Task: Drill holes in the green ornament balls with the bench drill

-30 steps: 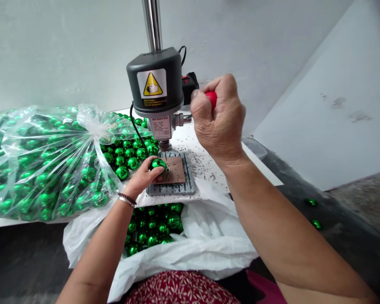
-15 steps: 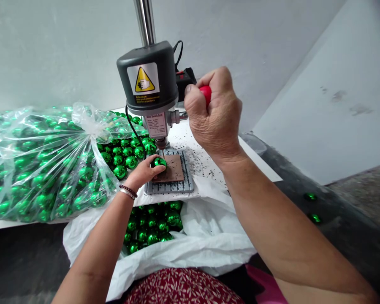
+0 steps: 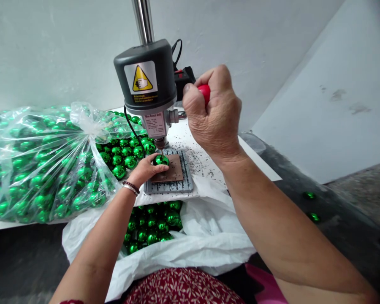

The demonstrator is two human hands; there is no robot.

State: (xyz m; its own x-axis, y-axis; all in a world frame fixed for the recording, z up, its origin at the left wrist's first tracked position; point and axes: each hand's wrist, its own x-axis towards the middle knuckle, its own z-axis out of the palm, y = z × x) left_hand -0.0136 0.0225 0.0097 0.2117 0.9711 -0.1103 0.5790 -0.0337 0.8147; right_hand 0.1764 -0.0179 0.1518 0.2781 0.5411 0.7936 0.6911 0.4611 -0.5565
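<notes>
My left hand (image 3: 148, 167) is closed round a shiny green ball (image 3: 161, 160), thumb in front and fingers behind. The ball is over a brown board (image 3: 175, 169) that lies on the grey base (image 3: 186, 185) of a small bench drill (image 3: 145, 80). Straight above the ball stands the drill bit (image 3: 161, 151); whether its tip touches the ball I cannot tell. My right hand (image 3: 213, 114), raised to the right of the drill head, is wrapped round the red knob (image 3: 204, 93) of the feed lever (image 3: 182, 115).
A clear plastic bag (image 3: 50, 169) full of green balls covers the table's left side, with loose balls (image 3: 125, 152) beside it. Below the table edge, a white sack (image 3: 205, 236) holds more. Dark shavings litter the white tabletop (image 3: 205, 156). Several balls (image 3: 313, 217) lie on the floor.
My left hand has shifted slightly right with the green ball, bringing it under the drill bit. My right hand keeps its grip on the red knob at nearly the same height.
</notes>
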